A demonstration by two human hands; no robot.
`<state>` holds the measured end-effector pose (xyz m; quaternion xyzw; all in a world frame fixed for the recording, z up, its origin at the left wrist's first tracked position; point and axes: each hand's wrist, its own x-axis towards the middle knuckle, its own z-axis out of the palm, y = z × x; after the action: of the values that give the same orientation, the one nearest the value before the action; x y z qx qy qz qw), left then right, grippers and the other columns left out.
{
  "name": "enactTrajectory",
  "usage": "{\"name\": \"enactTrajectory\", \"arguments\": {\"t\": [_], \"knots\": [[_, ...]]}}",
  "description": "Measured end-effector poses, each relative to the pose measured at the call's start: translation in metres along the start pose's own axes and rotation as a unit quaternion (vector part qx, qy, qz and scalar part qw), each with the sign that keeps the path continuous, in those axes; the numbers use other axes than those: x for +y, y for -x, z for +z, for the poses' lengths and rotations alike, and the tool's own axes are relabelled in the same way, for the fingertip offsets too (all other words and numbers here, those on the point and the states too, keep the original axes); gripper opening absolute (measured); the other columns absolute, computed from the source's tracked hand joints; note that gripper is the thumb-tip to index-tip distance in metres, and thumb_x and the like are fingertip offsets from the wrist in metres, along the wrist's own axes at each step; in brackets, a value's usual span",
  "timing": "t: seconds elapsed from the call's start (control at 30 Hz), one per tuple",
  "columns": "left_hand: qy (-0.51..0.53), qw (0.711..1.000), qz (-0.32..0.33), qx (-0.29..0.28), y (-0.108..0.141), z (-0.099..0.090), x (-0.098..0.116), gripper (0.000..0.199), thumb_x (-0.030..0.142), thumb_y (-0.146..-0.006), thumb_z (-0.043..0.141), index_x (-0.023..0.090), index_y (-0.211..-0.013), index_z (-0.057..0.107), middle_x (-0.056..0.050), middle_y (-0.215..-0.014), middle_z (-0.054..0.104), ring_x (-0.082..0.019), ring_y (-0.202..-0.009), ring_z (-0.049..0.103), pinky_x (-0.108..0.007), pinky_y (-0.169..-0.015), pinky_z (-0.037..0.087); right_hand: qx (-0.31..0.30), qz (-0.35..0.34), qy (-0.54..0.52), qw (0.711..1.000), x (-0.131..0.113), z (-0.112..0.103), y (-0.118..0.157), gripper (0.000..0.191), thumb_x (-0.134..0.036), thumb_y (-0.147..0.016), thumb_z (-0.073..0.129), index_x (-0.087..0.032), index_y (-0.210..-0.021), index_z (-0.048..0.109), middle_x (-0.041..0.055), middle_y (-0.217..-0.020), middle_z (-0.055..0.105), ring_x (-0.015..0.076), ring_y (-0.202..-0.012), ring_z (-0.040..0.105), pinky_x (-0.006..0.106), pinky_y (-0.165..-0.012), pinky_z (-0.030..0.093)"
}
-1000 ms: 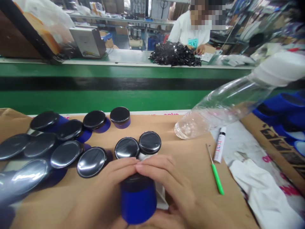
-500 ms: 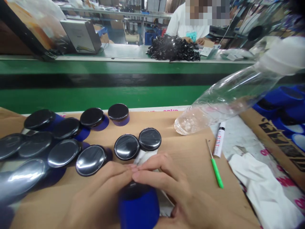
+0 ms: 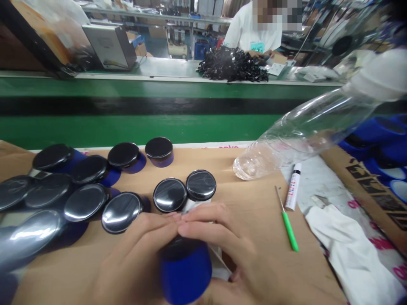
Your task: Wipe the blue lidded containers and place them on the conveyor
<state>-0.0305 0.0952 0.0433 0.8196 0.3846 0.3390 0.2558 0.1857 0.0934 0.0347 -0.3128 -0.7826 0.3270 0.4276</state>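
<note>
Both hands [image 3: 184,245] grip a blue, black-topped container [image 3: 186,271] between them, fingertips meeting over its top, seemingly to steady it.

Both bare hands [image 3: 178,245] uncovered: no gloves, rings or bracelets observed; no sleeve visible on either forearm.

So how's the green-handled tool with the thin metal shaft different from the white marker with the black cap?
The tool narrows to a thin metal shaft, while the marker is a fatter tube. The tool's handle is plain bright green; the marker is white with printed letters. Both are long and lie close together.
</note>
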Motion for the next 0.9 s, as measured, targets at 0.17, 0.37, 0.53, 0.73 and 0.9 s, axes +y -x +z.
{"name": "enactTrajectory", "arguments": {"t": [0.17,0.37,0.53,0.73,0.9], "knots": [[0.004,0.999,0.028,0.019,-0.004,-0.004,-0.009,0.056,0.014,-0.087,0.06,0.027,-0.139,0.044,0.0,-0.132,0.053,-0.016,-0.125,0.053,-0.016,-0.113,0.04,0.006,0.045,-0.091,0.995,0.004,0.004,0.001,0.087,-0.029,-0.08,0.088,-0.038,-0.152,0.039,0.0016,-0.151,0.052,0.01,-0.148,0.042,0.022,-0.123,0.032],[-0.058,0.994,0.084,0.04,-0.004,-0.001,-0.013,0.044,0.022,-0.09,0.059,0.021,-0.134,0.05,-0.004,-0.126,0.057,-0.017,-0.119,0.058,-0.017,-0.108,0.045,-0.043,0.192,-0.246,0.949,-0.001,0.01,0.012,0.105,-0.027,-0.083,0.084,-0.045,-0.161,0.016,0.0026,-0.167,0.036,0.0238,-0.151,0.041,0.044,-0.119,0.04],[-0.125,0.986,0.103,-0.029,-0.003,-0.022,-0.018,0.066,0.063,-0.099,0.042,0.024,-0.152,0.037,-0.007,-0.14,0.053,-0.02,-0.128,0.057,-0.023,-0.111,0.045,0.035,0.244,-0.41,0.878,-0.005,0.019,0.013,0.073,-0.025,-0.084,0.08,-0.043,-0.147,0.048,-0.0002,-0.139,0.066,0.0194,-0.125,0.067,0.031,-0.102,0.055],[-0.379,0.921,0.003,0.089,-0.031,-0.073,-0.049,0.047,0.031,-0.102,0.047,0.006,-0.142,0.049,-0.02,-0.139,0.055,-0.037,-0.135,0.049,-0.051,-0.118,0.034,0.189,0.273,-0.48,0.812,0.005,0.011,0.007,0.054,-0.046,-0.083,0.081,-0.04,-0.134,0.063,-0.0013,-0.132,0.07,0.0153,-0.108,0.072,0.021,-0.089,0.057],[-0.416,0.908,-0.016,0.043,-0.06,-0.076,-0.095,0.059,0.043,-0.1,0.044,-0.001,-0.139,0.055,-0.032,-0.139,0.061,-0.048,-0.127,0.059,-0.064,-0.103,0.048,0.253,0.292,-0.441,0.81,0.014,0.002,-0.003,0.052,-0.05,-0.076,0.082,-0.032,-0.123,0.07,0.0014,-0.113,0.075,0.0143,-0.084,0.071,0.022,-0.072,0.057]]}}
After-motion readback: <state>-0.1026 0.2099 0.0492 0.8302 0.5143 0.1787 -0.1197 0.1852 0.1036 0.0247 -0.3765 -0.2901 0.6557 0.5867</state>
